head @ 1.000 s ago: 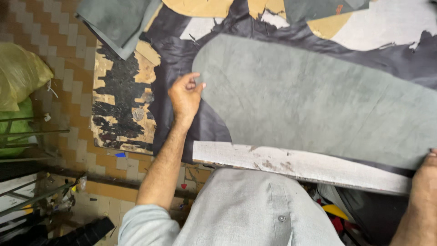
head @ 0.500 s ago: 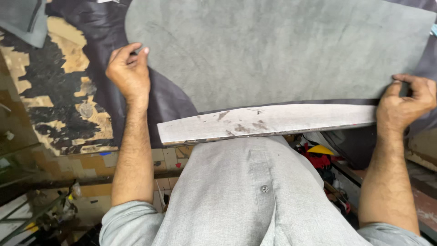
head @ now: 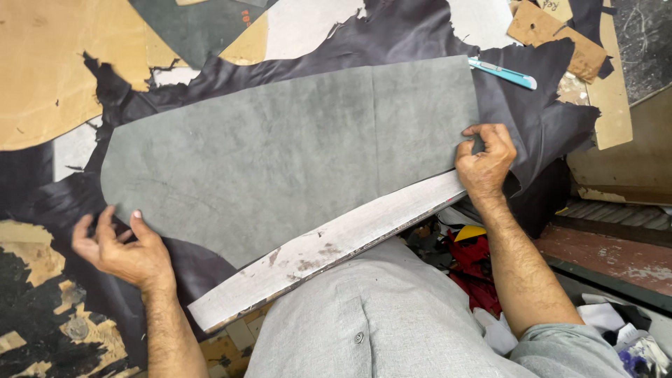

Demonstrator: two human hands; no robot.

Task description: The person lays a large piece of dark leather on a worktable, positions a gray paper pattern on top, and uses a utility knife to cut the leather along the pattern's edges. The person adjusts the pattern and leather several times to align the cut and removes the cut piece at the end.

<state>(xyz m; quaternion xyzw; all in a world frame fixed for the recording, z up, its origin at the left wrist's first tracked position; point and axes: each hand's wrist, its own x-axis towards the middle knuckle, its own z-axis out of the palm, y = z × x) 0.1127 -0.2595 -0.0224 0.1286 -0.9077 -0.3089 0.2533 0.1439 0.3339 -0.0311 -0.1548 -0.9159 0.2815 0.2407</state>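
A large grey piece of stiff sheet material [head: 280, 154], rounded at its left end, lies on a dark purple-black hide [head: 539, 112] spread over the worktable. My left hand [head: 122, 248] rests at the grey piece's lower left edge, fingers spread, the thumb on the grey surface. My right hand [head: 484, 162] pinches the grey piece's lower right corner between thumb and fingers. The table's worn white front edge [head: 329, 248] runs diagonally below the grey piece.
A turquoise utility knife [head: 504, 72] lies on the hide at the upper right. Brown cardboard patterns [head: 560, 31] and tan sheets [head: 42, 63] lie around the hide. Red and yellow scraps [head: 472, 262] sit below the table edge, near my grey shirt [head: 378, 322].
The view has swung, so the table edge now slants. My left hand has opened and moved from the hide to the grey piece's lower left edge. My right hand still holds the right corner.
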